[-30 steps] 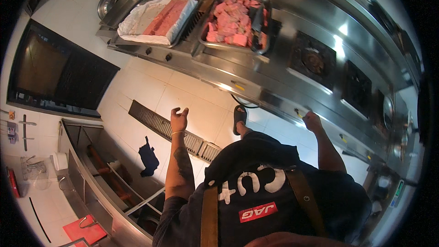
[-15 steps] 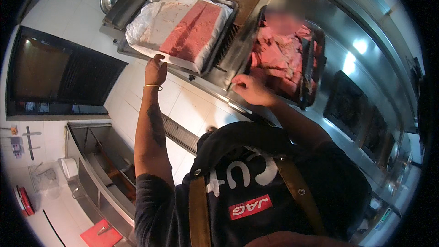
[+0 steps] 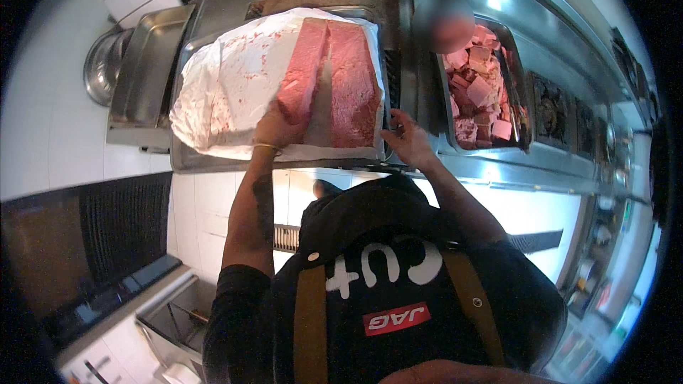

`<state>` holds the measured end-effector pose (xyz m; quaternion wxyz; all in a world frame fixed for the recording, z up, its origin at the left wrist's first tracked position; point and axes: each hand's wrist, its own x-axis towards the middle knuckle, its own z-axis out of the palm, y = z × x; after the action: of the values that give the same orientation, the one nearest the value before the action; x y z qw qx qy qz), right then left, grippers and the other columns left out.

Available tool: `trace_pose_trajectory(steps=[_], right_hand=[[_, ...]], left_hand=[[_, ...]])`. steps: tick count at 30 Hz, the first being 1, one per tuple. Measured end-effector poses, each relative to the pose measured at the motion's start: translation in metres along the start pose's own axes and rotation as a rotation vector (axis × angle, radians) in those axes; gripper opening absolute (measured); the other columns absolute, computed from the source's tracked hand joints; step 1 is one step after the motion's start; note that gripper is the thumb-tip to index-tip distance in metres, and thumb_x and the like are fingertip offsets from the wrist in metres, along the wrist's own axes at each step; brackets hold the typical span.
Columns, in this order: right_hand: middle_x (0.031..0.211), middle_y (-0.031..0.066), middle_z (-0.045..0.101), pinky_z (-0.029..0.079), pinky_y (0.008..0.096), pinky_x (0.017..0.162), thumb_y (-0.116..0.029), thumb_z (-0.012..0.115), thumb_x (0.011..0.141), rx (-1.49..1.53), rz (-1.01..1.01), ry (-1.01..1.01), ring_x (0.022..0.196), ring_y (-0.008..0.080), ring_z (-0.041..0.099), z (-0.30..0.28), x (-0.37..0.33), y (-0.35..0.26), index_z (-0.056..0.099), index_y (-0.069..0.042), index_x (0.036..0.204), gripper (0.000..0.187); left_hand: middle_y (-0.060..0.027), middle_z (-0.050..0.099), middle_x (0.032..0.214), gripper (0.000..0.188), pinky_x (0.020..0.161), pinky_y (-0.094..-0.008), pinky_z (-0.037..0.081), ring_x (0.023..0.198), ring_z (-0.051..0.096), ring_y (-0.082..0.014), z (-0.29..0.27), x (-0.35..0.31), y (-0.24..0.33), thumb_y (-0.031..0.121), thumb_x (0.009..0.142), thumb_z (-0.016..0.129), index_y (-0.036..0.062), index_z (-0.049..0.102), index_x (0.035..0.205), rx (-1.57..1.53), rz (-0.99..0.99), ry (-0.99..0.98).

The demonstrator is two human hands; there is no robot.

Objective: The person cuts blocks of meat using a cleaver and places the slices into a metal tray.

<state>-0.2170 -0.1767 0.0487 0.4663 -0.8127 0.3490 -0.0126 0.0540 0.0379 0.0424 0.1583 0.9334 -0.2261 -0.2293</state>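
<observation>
Two long slabs of pinkish-red meat lie side by side on white paper over a metal tray, with a narrow gap between them. My left hand is closed on the near end of the left meat slab; some of its fingers are hidden against the meat. The right meat slab lies flat near the paper's right edge. Just beyond the tray's right rim is my right hand, its fingers curled but apart, with nothing visible in them.
To the right, a second tray holds many chunks of meat. Burners stand farther right. A steel pan and a round metal bowl are at the far left. A drain grate runs along the tiled floor.
My view has turned. My left hand has gone from the tray's near edge to the left slab's end, and the slabs now lie with a gap between them. My right hand remains near the tray.
</observation>
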Motion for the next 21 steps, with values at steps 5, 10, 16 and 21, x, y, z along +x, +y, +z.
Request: trace_pose_trajectory(steps=[5,10,16,21], right_hand=[[0.115,0.0171,0.068,0.057,0.0383,0.080,-0.025,0.072,0.092,-0.102,-0.036,0.065,0.091,0.0261,0.070,-0.006,-0.010,-0.039,0.050,-0.002,0.142,0.059],[0.119,0.0156,0.066,0.055,0.0370,0.086,-0.023,0.069,0.095,0.469,-0.018,-0.224,0.103,0.0238,0.067,0.056,0.031,-0.094,0.050,-0.002,0.140,0.054],[0.120,0.0105,0.065,0.051,0.0364,0.092,-0.040,0.065,0.097,0.759,0.370,-0.327,0.108,0.0219,0.061,0.179,0.133,-0.145,0.064,-0.006,0.108,0.036],[0.112,0.0076,0.065,0.047,0.0381,0.094,-0.052,0.057,0.099,1.143,0.300,-0.127,0.097,0.0224,0.060,0.223,0.151,-0.181,0.067,-0.010,0.107,0.044]], left_hand=[[-0.0253,0.068,0.120,0.093,0.093,-0.0450,0.055,0.108,0.067,-0.0389,-0.038,0.047,-0.082,0.055,0.074,0.080,0.0005,0.048,0.142,-0.185,0.178,-0.149],[-0.0137,0.065,0.128,0.066,0.095,-0.0363,0.054,0.110,0.065,-0.0246,-0.041,0.074,-0.164,0.023,0.088,0.073,-0.0021,0.048,0.144,-0.815,0.051,-0.347],[-0.0151,0.059,0.139,0.066,0.105,-0.0367,0.047,0.125,0.057,-0.0240,-0.052,0.080,-0.159,0.021,0.093,0.068,-0.0006,0.043,0.150,-1.078,-0.024,-0.571],[-0.0133,0.060,0.137,0.064,0.105,-0.0383,0.046,0.125,0.056,-0.0235,-0.042,0.089,-0.170,0.028,0.095,0.069,0.0000,0.046,0.148,-0.915,0.061,-0.547]])
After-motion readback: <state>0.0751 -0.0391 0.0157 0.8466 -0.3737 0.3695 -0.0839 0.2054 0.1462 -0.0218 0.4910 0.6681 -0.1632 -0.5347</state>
